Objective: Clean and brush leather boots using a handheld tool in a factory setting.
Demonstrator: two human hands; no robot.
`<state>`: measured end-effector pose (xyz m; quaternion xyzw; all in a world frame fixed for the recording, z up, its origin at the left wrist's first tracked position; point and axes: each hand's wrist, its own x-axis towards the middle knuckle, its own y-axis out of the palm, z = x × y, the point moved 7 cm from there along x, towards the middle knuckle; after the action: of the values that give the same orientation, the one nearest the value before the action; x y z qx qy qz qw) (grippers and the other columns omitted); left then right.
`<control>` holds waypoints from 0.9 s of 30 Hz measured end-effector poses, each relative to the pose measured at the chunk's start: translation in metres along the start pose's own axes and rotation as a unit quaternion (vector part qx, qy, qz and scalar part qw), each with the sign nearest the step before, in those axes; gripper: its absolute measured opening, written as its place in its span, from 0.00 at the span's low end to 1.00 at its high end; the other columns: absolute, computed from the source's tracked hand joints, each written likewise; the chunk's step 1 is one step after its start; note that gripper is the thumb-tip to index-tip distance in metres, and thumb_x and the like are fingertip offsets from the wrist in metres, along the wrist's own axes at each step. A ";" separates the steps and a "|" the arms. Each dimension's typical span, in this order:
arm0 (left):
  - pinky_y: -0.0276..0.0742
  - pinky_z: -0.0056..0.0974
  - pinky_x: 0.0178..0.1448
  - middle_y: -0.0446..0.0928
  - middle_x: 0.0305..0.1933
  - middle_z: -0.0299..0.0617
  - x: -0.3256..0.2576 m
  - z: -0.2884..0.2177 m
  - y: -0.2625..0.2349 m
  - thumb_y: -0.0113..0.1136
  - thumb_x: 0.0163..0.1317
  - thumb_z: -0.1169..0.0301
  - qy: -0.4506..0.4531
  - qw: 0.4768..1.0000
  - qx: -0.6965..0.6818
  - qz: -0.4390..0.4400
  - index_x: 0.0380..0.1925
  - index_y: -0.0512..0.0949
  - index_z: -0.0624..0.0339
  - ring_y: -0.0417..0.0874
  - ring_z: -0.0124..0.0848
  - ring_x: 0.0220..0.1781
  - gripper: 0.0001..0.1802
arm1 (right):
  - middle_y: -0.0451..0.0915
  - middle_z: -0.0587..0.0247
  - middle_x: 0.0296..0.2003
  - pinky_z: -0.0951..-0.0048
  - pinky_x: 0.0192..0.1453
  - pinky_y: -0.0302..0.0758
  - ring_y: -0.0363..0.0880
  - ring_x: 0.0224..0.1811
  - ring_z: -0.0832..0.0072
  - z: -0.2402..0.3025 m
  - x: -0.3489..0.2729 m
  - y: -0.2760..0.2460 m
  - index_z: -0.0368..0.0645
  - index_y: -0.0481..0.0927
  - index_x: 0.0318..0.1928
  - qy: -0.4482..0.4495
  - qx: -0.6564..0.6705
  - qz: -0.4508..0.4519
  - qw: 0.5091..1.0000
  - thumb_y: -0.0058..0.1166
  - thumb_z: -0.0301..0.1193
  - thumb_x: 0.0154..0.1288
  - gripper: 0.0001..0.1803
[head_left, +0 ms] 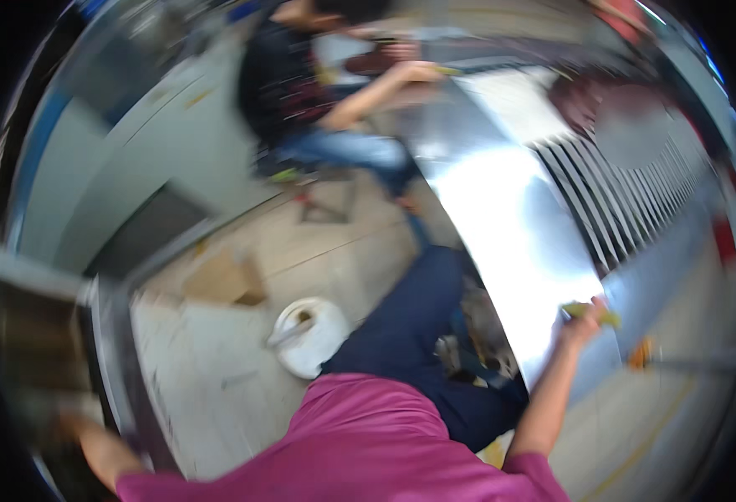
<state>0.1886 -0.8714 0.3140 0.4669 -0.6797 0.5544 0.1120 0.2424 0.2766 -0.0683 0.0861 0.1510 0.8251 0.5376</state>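
Observation:
My right hand (584,326) is closed around a slim yellow-green handled tool (609,319), whose ends stick out on both sides of the fist. Its working end is too blurred to name. The hand is over the near end of a shiny metal worktop (502,201). Far out to the left reaches my left arm, and my left hand (65,425) is dark and smeared by motion. It is beside a brownish box-like stack (38,335), and whether it grips anything cannot be made out.
A white bucket (308,339) stands on the floor by my legs, with a cardboard piece (227,279) behind it. Across the worktop sits a co-worker (288,92) on a low stool. A slatted rack or conveyor (615,192) runs along the right, with dark red items (581,105) at its far end.

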 end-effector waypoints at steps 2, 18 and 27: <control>0.70 0.51 0.74 0.67 0.73 0.58 0.001 -0.068 0.079 0.70 0.65 0.53 0.068 0.995 -0.063 0.026 0.70 0.69 0.61 0.71 0.50 0.72 0.39 | 0.78 0.62 0.26 0.64 0.39 0.78 0.80 0.30 0.68 0.006 -0.018 0.036 0.43 0.77 0.51 -0.005 -0.012 -0.018 1.000 0.58 0.47 0.74 0.21; 0.74 0.47 0.69 0.74 0.67 0.51 -0.075 -0.321 0.234 0.61 0.75 0.62 0.249 0.930 -0.246 -0.110 0.66 0.72 0.65 0.77 0.45 0.66 0.26 | 0.82 0.60 0.26 0.72 0.35 0.77 0.81 0.27 0.74 0.022 -0.032 0.033 0.39 0.82 0.45 0.025 -0.024 -0.030 0.999 0.61 0.38 0.72 0.13; 0.83 0.45 0.58 0.86 0.50 0.52 -0.552 -0.701 0.158 0.61 0.68 0.77 0.494 0.402 -0.596 0.490 0.48 0.84 0.64 0.88 0.47 0.52 0.10 | 0.83 0.61 0.24 0.73 0.32 0.77 0.81 0.25 0.75 0.039 -0.028 0.029 0.35 0.82 0.46 -0.021 -0.058 -0.071 0.996 0.63 0.39 0.72 0.17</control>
<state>0.1099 0.0047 0.0940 -0.4861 -0.7765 0.1033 0.3875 0.2413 0.2460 -0.0212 0.0608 0.0971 0.7904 0.6017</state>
